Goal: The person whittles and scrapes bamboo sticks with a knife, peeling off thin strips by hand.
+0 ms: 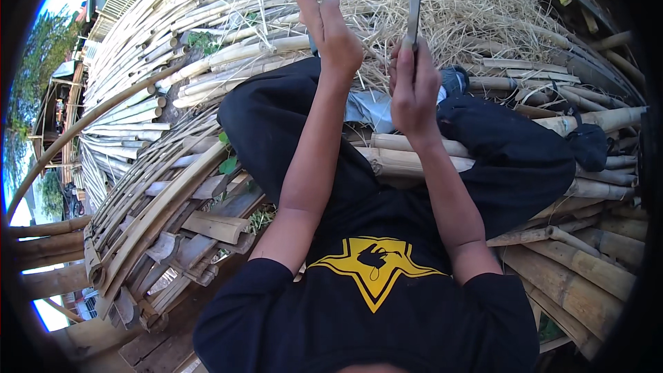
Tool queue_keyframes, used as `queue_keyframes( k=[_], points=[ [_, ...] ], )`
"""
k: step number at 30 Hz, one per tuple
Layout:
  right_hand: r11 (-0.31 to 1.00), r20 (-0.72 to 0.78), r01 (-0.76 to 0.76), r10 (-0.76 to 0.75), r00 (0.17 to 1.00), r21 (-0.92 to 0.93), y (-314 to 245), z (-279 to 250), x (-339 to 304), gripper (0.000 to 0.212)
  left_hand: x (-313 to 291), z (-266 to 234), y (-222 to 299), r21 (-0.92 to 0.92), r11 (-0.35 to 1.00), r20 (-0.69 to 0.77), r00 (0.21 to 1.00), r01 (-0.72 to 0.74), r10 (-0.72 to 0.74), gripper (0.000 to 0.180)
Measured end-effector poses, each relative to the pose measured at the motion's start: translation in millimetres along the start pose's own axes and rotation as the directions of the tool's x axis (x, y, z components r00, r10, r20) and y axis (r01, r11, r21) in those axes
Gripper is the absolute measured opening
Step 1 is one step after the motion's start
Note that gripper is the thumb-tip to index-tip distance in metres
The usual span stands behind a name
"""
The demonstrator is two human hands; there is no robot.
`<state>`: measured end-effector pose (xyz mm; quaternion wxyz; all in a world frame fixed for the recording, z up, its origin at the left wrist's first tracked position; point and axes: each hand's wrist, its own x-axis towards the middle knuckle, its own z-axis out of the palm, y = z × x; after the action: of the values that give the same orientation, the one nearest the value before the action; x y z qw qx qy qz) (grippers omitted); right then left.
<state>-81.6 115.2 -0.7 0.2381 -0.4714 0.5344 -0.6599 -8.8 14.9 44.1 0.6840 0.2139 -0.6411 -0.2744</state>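
Observation:
In front of me my left hand point(333, 34) is raised with its fingers apart and slightly curled, and I see nothing in it. My right hand point(414, 86) is closed round the lower end of a knife point(415, 0). Its long, narrow grey blade points up and runs out of the picture at the top; the fist hides the handle. Behind the right hand lies a heap of pale bamboo shavings point(469, 10). A light grey cloth point(373, 110) lies below the hands, between my dark-trousered legs.
Bamboo poles point(414, 162) lie beneath my legs. Many split bamboo strips point(221, 0) are stacked at the far left, and broken bamboo pieces point(214, 224) lie nearer on the left. Thicker poles point(566, 276) are at the right. A dark pouch-like thing point(588, 146) rests beside my right knee.

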Motion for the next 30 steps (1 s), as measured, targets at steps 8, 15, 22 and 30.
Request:
queue_keyframes(
  k=[8,15,22,30],
  points=[
    [0.842,0.337,-0.535,0.525,0.782,-0.071,112.6,2.5,-24.6,0.035,-3.9,-8.7,-9.9,-0.03,0.999,0.002,1.0,0.019,-0.019,0.045],
    [0.98,0.109,-0.187,0.179,0.978,0.068,-0.4,7.8,15.6,0.025,5.0,-1.2,-4.7,-0.02,1.0,-0.009,1.0,0.001,-0.001,0.047],
    [0.764,0.135,-0.03,0.152,0.979,-0.645,136.2,15.3,-28.5,0.036,5.8,0.8,-9.2,-0.032,0.992,-0.028,0.992,-0.122,0.121,0.047],
    [0.767,0.238,-0.629,0.591,0.77,0.13,21.7,8.6,15.2,0.032,5.7,-16.0,-17.1,-0.064,0.996,-0.035,0.997,0.067,-0.069,0.046]
  ],
)
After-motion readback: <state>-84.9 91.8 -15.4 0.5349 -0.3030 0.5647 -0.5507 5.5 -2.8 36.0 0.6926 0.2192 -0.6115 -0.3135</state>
